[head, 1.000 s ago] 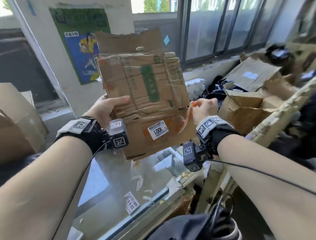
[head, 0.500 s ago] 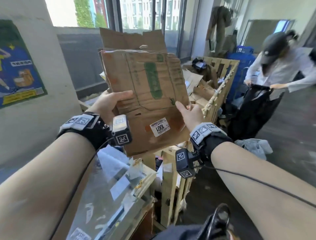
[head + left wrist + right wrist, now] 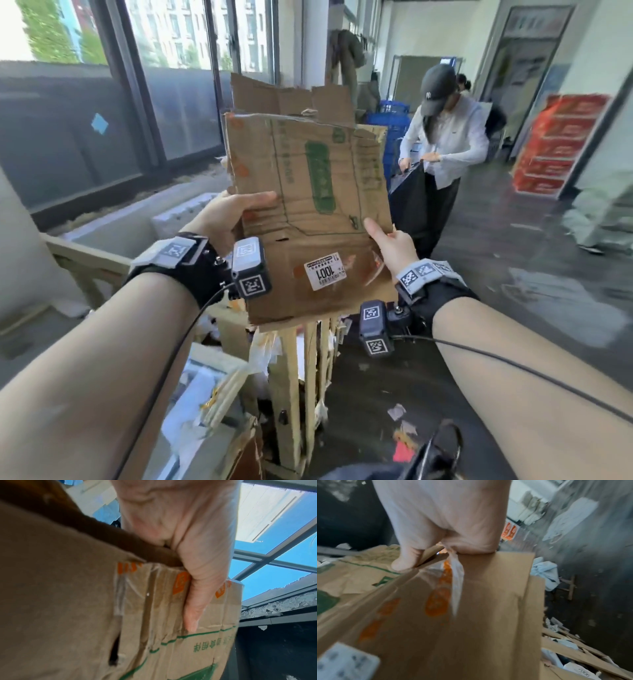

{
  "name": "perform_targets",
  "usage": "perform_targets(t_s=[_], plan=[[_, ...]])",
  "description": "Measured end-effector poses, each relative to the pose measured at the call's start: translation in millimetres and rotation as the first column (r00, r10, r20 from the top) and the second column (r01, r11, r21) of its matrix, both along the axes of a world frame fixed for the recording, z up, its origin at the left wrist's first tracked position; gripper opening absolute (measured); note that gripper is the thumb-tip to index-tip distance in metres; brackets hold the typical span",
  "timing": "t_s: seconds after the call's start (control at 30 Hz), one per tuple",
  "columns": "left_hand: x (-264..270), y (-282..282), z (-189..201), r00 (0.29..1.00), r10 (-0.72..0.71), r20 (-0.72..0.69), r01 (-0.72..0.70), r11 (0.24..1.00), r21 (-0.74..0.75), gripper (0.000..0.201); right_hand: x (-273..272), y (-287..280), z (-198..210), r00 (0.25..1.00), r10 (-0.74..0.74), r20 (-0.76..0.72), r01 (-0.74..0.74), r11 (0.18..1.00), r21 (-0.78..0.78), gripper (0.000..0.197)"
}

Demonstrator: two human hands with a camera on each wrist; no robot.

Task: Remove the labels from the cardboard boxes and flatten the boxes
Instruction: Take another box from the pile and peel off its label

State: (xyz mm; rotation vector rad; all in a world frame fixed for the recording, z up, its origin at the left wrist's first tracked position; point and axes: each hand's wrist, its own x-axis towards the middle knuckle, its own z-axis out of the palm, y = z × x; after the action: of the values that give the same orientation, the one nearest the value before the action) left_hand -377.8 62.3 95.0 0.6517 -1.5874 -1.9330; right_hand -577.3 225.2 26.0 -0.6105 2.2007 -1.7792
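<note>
I hold a flattened, creased cardboard box upright at chest height; it has green print and orange marks. A white label reading 1001 sticks to its lower part. My left hand grips the box's left edge, thumb across the front and fingers behind. On the right edge my right hand pinches the box, thumb on the front face. A loose strip of clear tape hangs by that right hand.
A wooden crate frame with scrap card and paper stands below the box. A person in a white shirt and dark cap handles a black bag to the right. Red boxes are stacked at far right. Windows line the left wall.
My view has swung to the right, from the crate of cardboard to the hallway. My right hand moved from a tape strip at the box's lower right onto its right edge.
</note>
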Motion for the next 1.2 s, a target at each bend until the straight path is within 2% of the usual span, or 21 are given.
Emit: perform_targets(t_s=[0.03,0.1,0.13,0.17,0.33,0.5,0.57,0.6,0.63,0.73,0.77,0.93,1.0,1.07,1.1,1.13,1.17,1.2], plan=[[-4.6,3.2,-0.2,0.999,-0.034,-0.002,0.034,0.999,-0.006,0.02,-0.7,5.7,-1.8,0.998,0.009,0.067,-0.007,1.0,-0.023,0.061],[-12.7,9.0,-0.6,0.994,-0.111,-0.006,0.111,0.994,-0.006,0.025,-2.8,15.1,-6.9,0.976,0.034,0.216,-0.02,0.998,-0.066,0.1],[-15.3,10.9,-0.6,0.99,-0.141,-0.003,0.141,0.99,-0.014,0.026,-7.1,18.7,-12.6,0.963,0.057,0.265,-0.031,0.994,-0.103,0.11],[-17.6,12.6,0.4,0.986,-0.168,0.0,0.168,0.985,-0.033,0.026,-12.0,21.9,-18.3,0.953,0.086,0.291,-0.044,0.988,-0.146,0.109],[-22.8,14.0,5.2,0.966,-0.254,0.053,0.257,0.965,-0.051,0.033,-0.4,44.7,-22.0,0.895,0.204,0.396,-0.082,0.949,-0.304,0.065],[-30.0,16.8,3.6,0.945,-0.301,0.127,0.297,0.954,0.048,0.022,-1.8,56.2,-27.7,0.897,0.161,0.411,-0.024,0.948,-0.318,0.043],[-37.8,20.9,1.9,0.943,-0.301,0.141,0.294,0.954,0.065,0.03,-5.5,62.4,-29.5,0.906,0.124,0.403,0.016,0.945,-0.327,0.022],[-43.4,23.7,0.9,0.944,-0.299,0.142,0.293,0.954,0.064,0.038,-8.5,65.3,-31.6,0.91,0.106,0.402,0.042,0.939,-0.342,0.021],[-50.8,26.6,-1.4,0.944,-0.3,0.141,0.293,0.954,0.065,0.048,-10.9,68.8,-35.3,0.913,0.078,0.4,0.07,0.937,-0.343,0.031],[-70.0,39.5,-1.8,0.94,-0.302,0.157,0.295,0.953,0.067,0.059,-23.3,75.9,-52.4,0.918,0.004,0.397,0.146,0.926,-0.347,0.09],[-77.5,42.0,-3.4,0.936,-0.308,0.172,0.3,0.951,0.072,0.06,-28.2,79.9,-58.6,0.911,-0.009,0.413,0.17,0.919,-0.355,0.096],[-121.7,57.4,-16.4,0.924,-0.337,0.182,0.332,0.941,0.061,0.051,-47.5,105.3,-75.0,0.867,-0.086,0.491,0.274,0.905,-0.325,0.088],[-135.7,63.4,-23.8,0.931,-0.329,0.159,0.326,0.944,0.046,0.049,-51.5,113.2,-77.3,0.85,-0.111,0.515,0.289,0.915,-0.281,0.072],[-154.6,63.8,-38.6,0.931,-0.325,0.168,0.319,0.946,0.063,0.059,-59.2,122.4,-82.2,0.835,-0.141,0.531,0.301,0.926,-0.227,0.057],[-166.2,63.2,-48.8,0.928,-0.321,0.188,0.313,0.947,0.069,0.069,-65.9,127.4,-87.4,0.827,-0.163,0.538,0.308,0.932,-0.19,0.061],[-177.5,65.0,-58.9,0.924,-0.318,0.213,0.308,0.948,0.079,0.076,-75.4,132.9,-95.7,0.819,-0.184,0.543,0.311,0.938,-0.15,0.072],[-184.7,66.1,-67.4,0.925,-0.305,0.227,0.293,0.952,0.085,0.07,-82.4,137.2,-102.8,0.815,-0.207,0.542,0.309,0.945,-0.103,0.086],[-192.6,70.3,-76.1,0.923,-0.294,0.247,0.281,0.956,0.089,0.054,-92.3,142.4,-114.0,0.804,-0.239,0.544,0.308,0.95,-0.038,0.096]])
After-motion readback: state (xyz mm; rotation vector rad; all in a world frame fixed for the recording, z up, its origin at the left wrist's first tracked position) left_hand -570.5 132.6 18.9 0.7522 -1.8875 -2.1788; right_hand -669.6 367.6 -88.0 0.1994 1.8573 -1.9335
